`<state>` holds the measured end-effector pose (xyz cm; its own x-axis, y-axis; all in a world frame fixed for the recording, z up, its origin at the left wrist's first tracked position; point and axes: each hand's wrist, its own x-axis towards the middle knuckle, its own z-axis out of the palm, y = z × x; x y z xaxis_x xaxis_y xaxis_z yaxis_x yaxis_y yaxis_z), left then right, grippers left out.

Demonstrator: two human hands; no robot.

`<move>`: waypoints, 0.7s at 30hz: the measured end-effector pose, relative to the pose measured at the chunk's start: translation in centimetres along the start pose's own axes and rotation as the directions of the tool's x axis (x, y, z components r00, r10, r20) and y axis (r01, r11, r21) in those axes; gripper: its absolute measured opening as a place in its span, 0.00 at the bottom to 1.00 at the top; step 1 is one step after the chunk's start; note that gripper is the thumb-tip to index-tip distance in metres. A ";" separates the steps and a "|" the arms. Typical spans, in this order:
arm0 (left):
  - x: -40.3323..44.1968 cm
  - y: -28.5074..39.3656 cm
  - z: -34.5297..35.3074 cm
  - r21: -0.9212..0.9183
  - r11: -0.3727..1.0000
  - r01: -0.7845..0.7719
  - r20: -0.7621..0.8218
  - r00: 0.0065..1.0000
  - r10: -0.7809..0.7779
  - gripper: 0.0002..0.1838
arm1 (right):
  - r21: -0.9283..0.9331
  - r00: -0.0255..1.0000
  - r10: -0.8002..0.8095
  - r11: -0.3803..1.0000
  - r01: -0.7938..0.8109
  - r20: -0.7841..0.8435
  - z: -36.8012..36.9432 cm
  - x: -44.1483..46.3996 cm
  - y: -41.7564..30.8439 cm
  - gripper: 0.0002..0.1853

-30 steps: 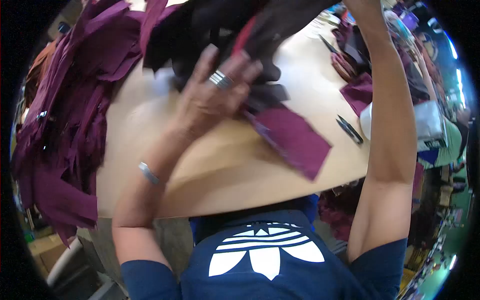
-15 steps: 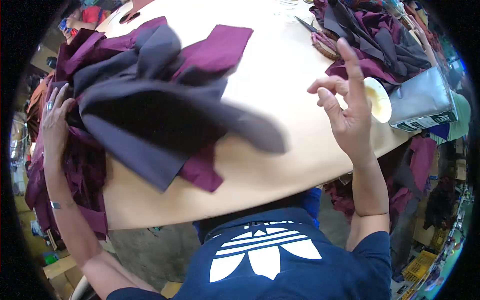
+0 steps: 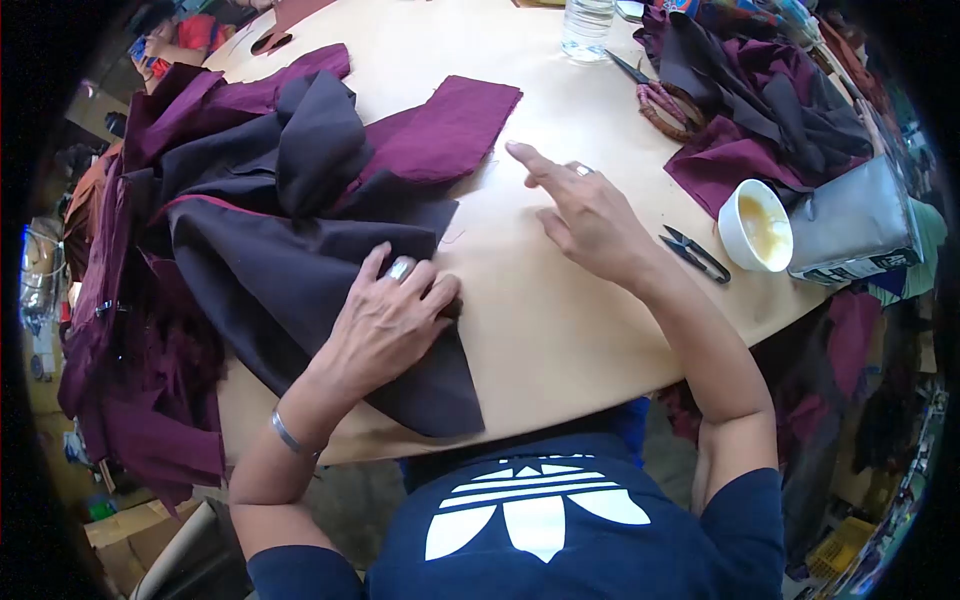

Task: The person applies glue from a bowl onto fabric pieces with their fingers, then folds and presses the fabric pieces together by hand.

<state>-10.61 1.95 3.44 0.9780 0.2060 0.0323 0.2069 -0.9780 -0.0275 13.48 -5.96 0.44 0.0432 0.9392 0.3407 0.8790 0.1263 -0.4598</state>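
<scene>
A dark grey cloth piece [image 3: 300, 265] with a red-edged seam lies over the heap at the left of the table. Bent fingers of my left hand [image 3: 395, 310] grip this cloth near its right end. My right hand [image 3: 585, 215] hovers over the bare tabletop, index finger stretched out and thumb apart, with nothing in it. Just below and right of that hand lie black thread snips [image 3: 695, 252]. A maroon cloth piece [image 3: 455, 130] extends from the heap, left of my right fingertips.
Large scissors with wrapped handles [image 3: 660, 100] lie beside a second cloth heap [image 3: 770, 110]. A white bowl with yellowish paste [image 3: 757, 225] stands by a metal tin [image 3: 850, 225]. A clear water container [image 3: 588, 30] is at the back. Another person [image 3: 185, 45] sits at far left.
My left hand has moved right from the heap's left edge onto the dark cloth, which now lies flatter and nearer the front edge. My right hand has moved left, uncovering the snips.
</scene>
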 end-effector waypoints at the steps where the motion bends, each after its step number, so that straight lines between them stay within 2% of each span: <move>1: -0.9 -0.4 0.8 0.021 1.000 0.017 0.028 0.999 -0.018 0.18 | -0.033 1.000 -0.005 0.999 0.005 0.003 0.4 0.7 -0.2 0.42; 2: -1.7 -0.8 1.1 0.042 0.999 0.031 0.057 0.998 -0.033 0.15 | -0.055 0.999 -0.043 0.998 0.041 -0.029 1.1 1.6 -0.2 0.42; 5: -4.1 -1.2 1.3 -0.145 0.987 0.066 -0.030 0.997 -0.071 0.06 | -0.167 0.983 -0.166 0.974 0.151 -0.077 3.5 4.2 -0.1 0.42; 7: -5.6 -1.6 0.5 -0.199 0.971 0.129 -0.019 0.991 -0.135 0.06 | -0.283 0.963 -0.265 0.929 0.240 -0.055 4.9 5.9 0.1 0.41; 8: -6.3 -1.9 -0.3 -0.188 0.969 0.160 0.014 0.987 -0.161 0.08 | -0.298 0.963 -0.267 0.923 0.244 -0.036 5.1 6.6 0.2 0.37; 9: -7.2 -2.4 -1.0 -0.196 0.947 0.255 0.075 0.967 -0.245 0.09 | -0.271 0.965 -0.255 0.935 0.230 -0.063 5.1 7.0 0.4 0.37; 11: -8.8 -3.9 -2.8 0.037 0.935 0.353 0.054 0.933 -0.355 0.11 | -0.211 0.966 -0.230 0.956 0.202 -0.115 5.1 7.6 0.6 0.35; 12: -9.6 -4.9 -3.5 0.107 0.906 0.409 0.024 0.910 -0.413 0.11 | -0.180 0.941 -0.271 0.955 0.236 -0.203 4.9 7.4 0.1 0.34; 15: -10.9 -7.9 -4.1 0.310 0.808 0.501 -0.093 0.862 -0.498 0.10 | 0.010 0.960 -0.261 0.965 0.263 -0.103 2.8 5.9 -2.6 0.36; 16: -10.7 -8.2 -4.5 0.421 0.765 0.488 -0.082 0.860 -0.503 0.08 | 0.059 0.938 -0.297 0.949 0.311 -0.176 3.4 5.4 -3.0 0.38; 17: -10.0 -7.6 -4.6 0.337 0.810 0.480 -0.225 0.876 -0.426 0.09 | 0.088 0.946 -0.284 0.950 0.300 -0.159 3.1 4.8 -3.6 0.38; 19: -6.2 -3.8 -4.5 0.175 0.897 0.407 -0.504 0.819 -0.273 0.12 | 0.143 0.960 -0.252 0.953 0.268 -0.123 1.8 3.9 -5.2 0.39; 21: -3.5 -1.1 -2.6 0.030 0.986 0.164 -0.589 0.800 -0.115 0.19 | 0.181 0.953 -0.264 0.940 0.289 -0.148 1.3 3.6 -6.2 0.39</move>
<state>-14.34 2.22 5.98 0.7429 0.2577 0.6178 0.3654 -0.9294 -0.0518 7.59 -2.94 3.50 -0.1210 0.8146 0.5673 0.7526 0.4479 -0.4826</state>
